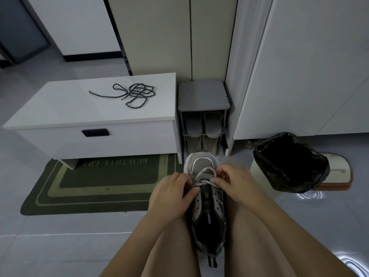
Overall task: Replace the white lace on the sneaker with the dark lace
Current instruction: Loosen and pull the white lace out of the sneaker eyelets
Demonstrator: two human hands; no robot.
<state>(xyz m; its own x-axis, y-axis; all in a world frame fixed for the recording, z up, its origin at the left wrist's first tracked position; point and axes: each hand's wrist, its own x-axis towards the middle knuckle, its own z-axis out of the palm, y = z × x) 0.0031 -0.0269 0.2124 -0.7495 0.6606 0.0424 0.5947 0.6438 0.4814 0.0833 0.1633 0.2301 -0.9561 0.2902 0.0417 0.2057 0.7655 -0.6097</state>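
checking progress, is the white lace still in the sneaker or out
Partly in: the white lace crosses only eyelets near the sneaker toe; nearer rows look bare. Left hand and right hand pinch it.

The dark lace lies loosely coiled on the white bench at far left. On the grey tiled floor lie a green doormat, partly under the bench, a shoe rack with slippers just right of it, and a black-lined bin farther right.
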